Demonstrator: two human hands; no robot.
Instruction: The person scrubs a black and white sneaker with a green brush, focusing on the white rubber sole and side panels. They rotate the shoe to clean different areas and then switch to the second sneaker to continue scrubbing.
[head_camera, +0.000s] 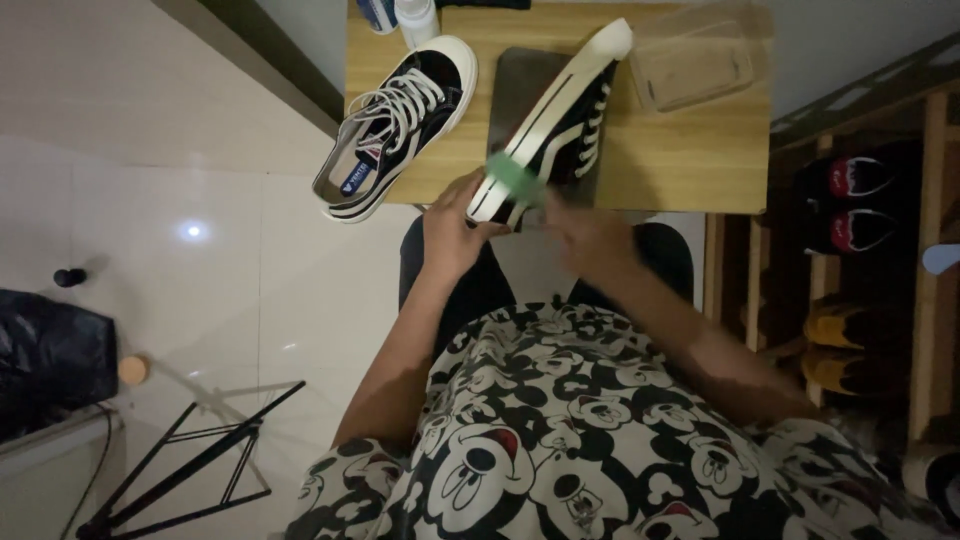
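A black canvas sneaker with a white sole (556, 120) lies tilted on its side over a grey mat (515, 85) on a small wooden table (680, 150). My left hand (455, 225) grips its heel end. My right hand (585, 228) presses a green cloth or sponge (517, 176) against the white sole near the heel; the hand is blurred. The matching sneaker (395, 125) with white laces rests upright at the table's left edge, its heel hanging over the edge.
A clear plastic container (692, 62) sits at the table's back right. Two bottles (400, 15) stand at the back left. A wooden shoe rack (850, 250) with several shoes is to the right. A black bag (50, 355) and a folding stand (190, 455) lie on the white tiled floor.
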